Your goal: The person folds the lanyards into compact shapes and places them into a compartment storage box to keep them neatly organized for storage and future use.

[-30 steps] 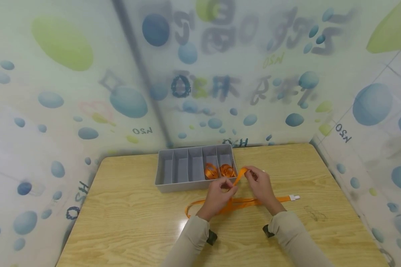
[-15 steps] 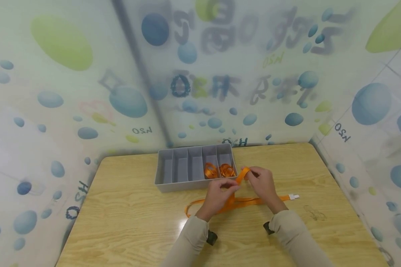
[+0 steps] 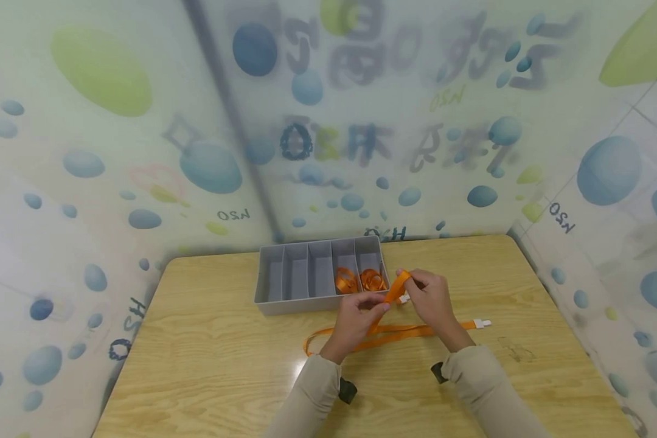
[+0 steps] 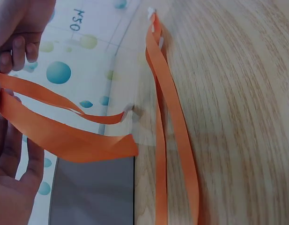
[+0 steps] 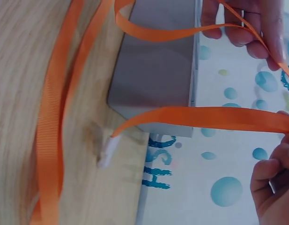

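Both hands hold one orange lanyard [image 3: 396,289] raised above the table, in front of the grey box's right end. My left hand [image 3: 356,319] pinches the strap between thumb and fingers. To its right and slightly higher, my right hand [image 3: 431,299] pinches another part of the same strap. A white clip [image 5: 107,151] hangs from the strap's end, low beside the box in the right wrist view. Under the hands, a second orange lanyard [image 4: 174,117] lies stretched across the table; its white clip [image 3: 482,323] points right.
A grey box [image 3: 292,306] with several compartments stands at the table's back. Coiled orange lanyards [image 3: 346,281] lie in its two rightmost compartments; the others hold nothing visible. The wooden table [image 3: 224,365] meets patterned walls behind and at the right.
The hands stay in nearly the same place, working the strap between them. My right hand has shifted slightly right, and the held lanyard's white clip now shows between the hands.
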### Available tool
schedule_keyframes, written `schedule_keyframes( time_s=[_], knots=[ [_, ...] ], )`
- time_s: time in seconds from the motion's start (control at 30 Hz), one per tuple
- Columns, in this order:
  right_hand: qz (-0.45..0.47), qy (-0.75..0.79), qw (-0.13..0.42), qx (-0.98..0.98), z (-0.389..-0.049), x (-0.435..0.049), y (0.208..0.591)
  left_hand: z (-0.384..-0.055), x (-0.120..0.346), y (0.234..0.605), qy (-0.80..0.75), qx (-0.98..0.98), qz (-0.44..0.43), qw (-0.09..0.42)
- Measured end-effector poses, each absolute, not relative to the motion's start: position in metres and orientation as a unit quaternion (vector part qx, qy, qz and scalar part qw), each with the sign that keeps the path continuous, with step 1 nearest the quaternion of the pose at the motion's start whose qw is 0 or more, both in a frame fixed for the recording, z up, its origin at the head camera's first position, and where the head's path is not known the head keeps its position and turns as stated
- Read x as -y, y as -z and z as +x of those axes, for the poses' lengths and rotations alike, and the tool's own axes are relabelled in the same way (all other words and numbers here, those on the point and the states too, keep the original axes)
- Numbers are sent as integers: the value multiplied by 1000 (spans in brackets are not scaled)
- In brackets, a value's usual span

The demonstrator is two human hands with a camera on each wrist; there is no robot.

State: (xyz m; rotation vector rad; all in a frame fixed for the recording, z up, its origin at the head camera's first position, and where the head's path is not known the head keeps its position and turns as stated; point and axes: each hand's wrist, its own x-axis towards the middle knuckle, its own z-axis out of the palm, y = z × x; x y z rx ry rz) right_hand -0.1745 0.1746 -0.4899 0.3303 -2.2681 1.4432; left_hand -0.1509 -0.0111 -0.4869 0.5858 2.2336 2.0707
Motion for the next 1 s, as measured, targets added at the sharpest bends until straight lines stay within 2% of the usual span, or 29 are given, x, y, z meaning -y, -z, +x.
schedule_keyframes(
  time_s=[0.23,0.53,0.73,1.0],
  knots=[
    [130,-508,237,818,-172,-171,474,-153,12,489,-672,-715,190,32],
    [155,-523,261,796,-150,-155,425,-151,14,487,-658,-726,198,33],
    [161,-513,272,798,-147,-152,416,-150,15,485,-660,-722,205,48],
    [167,-521,269,793,-144,-149,410,-151,15,488,-662,-721,203,35]
  ],
)
